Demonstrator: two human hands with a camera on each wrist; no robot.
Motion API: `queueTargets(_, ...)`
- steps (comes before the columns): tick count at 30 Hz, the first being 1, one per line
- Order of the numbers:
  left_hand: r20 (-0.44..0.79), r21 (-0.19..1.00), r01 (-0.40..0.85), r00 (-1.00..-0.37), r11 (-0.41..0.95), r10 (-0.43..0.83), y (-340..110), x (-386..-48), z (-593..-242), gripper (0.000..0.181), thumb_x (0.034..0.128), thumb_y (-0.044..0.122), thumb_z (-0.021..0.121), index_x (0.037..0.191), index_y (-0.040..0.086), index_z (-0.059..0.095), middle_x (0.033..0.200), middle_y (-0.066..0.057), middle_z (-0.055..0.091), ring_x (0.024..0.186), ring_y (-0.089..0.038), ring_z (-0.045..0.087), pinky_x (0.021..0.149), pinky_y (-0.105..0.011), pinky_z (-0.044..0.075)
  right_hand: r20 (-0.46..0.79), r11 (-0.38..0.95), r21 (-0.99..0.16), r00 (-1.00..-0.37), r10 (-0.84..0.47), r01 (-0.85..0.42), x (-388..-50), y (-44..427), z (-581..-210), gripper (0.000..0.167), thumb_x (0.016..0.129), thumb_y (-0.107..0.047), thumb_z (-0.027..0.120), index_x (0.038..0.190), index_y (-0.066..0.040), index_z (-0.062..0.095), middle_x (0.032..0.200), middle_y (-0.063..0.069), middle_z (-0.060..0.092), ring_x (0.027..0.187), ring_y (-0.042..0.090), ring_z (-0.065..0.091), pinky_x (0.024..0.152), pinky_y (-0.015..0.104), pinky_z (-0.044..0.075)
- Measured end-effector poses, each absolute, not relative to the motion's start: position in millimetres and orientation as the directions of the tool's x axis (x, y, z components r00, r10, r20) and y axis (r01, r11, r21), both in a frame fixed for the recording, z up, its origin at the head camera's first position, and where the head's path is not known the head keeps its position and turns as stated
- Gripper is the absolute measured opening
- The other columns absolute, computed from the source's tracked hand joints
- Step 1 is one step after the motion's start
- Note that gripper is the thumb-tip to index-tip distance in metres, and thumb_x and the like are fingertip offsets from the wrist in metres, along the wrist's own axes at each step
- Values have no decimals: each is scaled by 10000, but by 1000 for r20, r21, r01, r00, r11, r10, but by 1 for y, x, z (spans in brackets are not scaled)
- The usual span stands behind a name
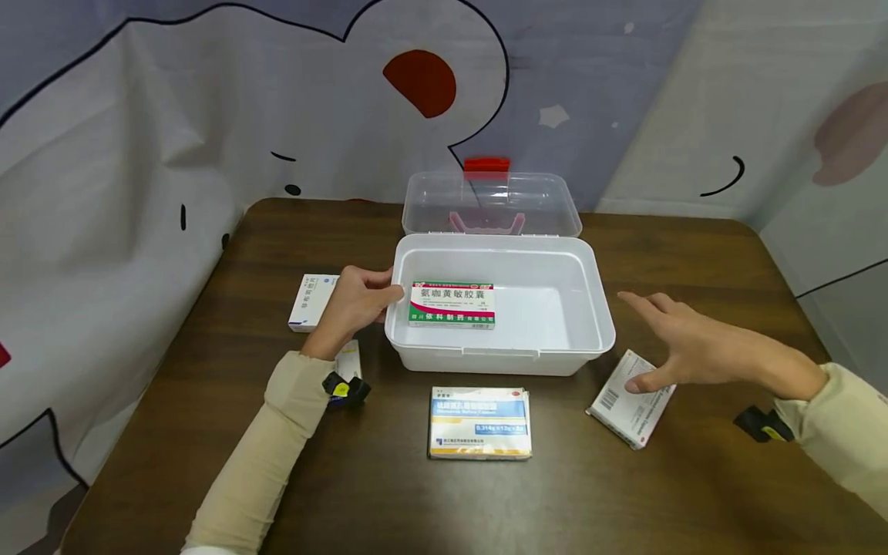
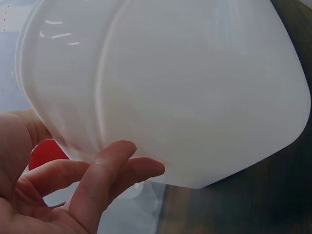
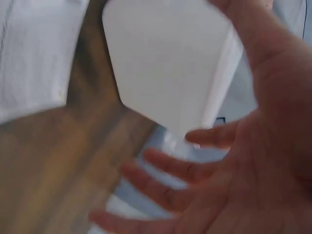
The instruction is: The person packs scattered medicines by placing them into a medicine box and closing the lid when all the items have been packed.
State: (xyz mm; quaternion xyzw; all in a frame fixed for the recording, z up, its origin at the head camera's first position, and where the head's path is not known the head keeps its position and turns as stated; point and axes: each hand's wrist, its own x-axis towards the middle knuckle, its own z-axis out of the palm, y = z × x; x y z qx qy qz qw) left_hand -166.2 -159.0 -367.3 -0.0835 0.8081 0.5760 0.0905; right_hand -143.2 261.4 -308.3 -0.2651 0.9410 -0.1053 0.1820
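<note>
A white plastic storage box [image 1: 499, 361] stands on the table, its clear lid [image 1: 534, 204] tipped back behind it. Inside, at the left, lies a green, white and magenta medicine box [image 1: 452, 305]. My left hand [image 1: 356, 302] grips the storage box's left rim, thumb over the edge; in the left wrist view the fingers [image 2: 105, 178] lie against its outer wall. To the right, my right hand [image 1: 701, 343] hovers with fingers spread, holding nothing. Its thumb is over a white medicine box [image 1: 624, 408] lying at an angle; whether they touch I cannot tell.
A blue, white and yellow medicine box [image 1: 479, 424] lies in front of the storage box. Left of it are another white medicine box [image 1: 312, 299] and one partly hidden by the left wrist [image 1: 349, 361]. A printed cloth [image 1: 208, 116] hangs behind the wooden table [image 1: 375, 509].
</note>
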Motion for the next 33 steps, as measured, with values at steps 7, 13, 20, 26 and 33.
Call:
queueTargets(7, -235, 915, -233, -971, 329, -34, -160, -166, -369, 443, 813, 161, 627, 1241, 59, 574, 1103, -148, 631, 843, -254, 660, 623, -323, 553, -347, 885, -305, -824, -448, -353, -129, 262, -343, 1202, 546, -600, 772, 1418, -31, 172, 1158, 262, 383, 994, 428, 402, 716, 489, 436)
queueTargets(13, -225, 916, -223, -974, 333, -33, -160, -167, -370, 441, 808, 170, 628, 1232, 57, 582, 1095, -148, 636, 830, -253, 664, 617, -325, 554, -377, 896, -314, -825, -421, -314, -119, 258, -363, 1255, 499, -600, 793, 1435, -66, 149, 1108, 246, 367, 930, 393, 366, 673, 443, 417)
queueTargets(20, -228, 915, -229, -973, 334, -41, -159, -167, -369, 439, 806, 173, 627, 1226, 54, 587, 1085, -147, 639, 816, -249, 662, 611, -324, 553, -433, 903, -293, -798, -418, -315, -115, 254, -374, 1219, 496, -613, 786, 1403, -50, 199, 1141, 306, 333, 925, 403, 383, 676, 458, 417)
queueTargets(26, -231, 911, -228, -972, 343, -33, -159, -167, -368, 440, 812, 173, 625, 1235, 58, 581, 1095, -141, 636, 833, -249, 653, 614, -322, 553, -442, 925, -270, -820, -365, -266, -113, 251, -385, 1247, 474, -589, 809, 1412, -22, 214, 1176, 346, 267, 943, 443, 340, 682, 479, 418)
queueTargets(33, -228, 908, -222, -973, 355, -24, -159, -167, -368, 433, 819, 167, 619, 1235, 53, 579, 1086, -144, 638, 832, -253, 651, 614, -325, 553, -407, 932, -238, -843, -351, -273, -112, 251, -391, 1219, 486, -569, 811, 1415, -28, 235, 1206, 347, 250, 962, 455, 335, 680, 477, 431)
